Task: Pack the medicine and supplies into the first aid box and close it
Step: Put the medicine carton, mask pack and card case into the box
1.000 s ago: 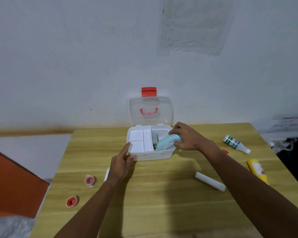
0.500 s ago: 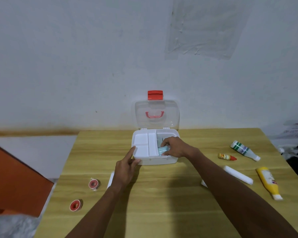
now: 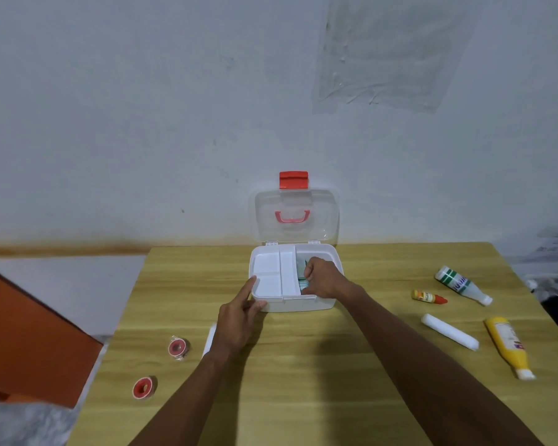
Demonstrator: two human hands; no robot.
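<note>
The white first aid box (image 3: 303,304) stands open at the back of the wooden table, its clear lid (image 3: 296,217) with red latch upright against the wall. A white divided tray (image 3: 274,275) fills its left half. My right hand (image 3: 322,278) reaches into the right half, fingers curled on a teal striped packet (image 3: 302,283) that is mostly hidden. My left hand (image 3: 239,320) rests against the box's front left corner, thumb on the rim.
To the right lie a green-and-white bottle (image 3: 461,284), a small orange dropper bottle (image 3: 428,297), a white roll (image 3: 450,331) and a yellow bottle (image 3: 509,346). Two red tape rolls (image 3: 178,347) (image 3: 144,387) lie left, and a white item (image 3: 210,339) shows beside my left wrist.
My right hand has pushed the teal striped packet down from the box's front rim into the right compartment. The left hand stays at the front left corner. The camera view shifted slightly.
</note>
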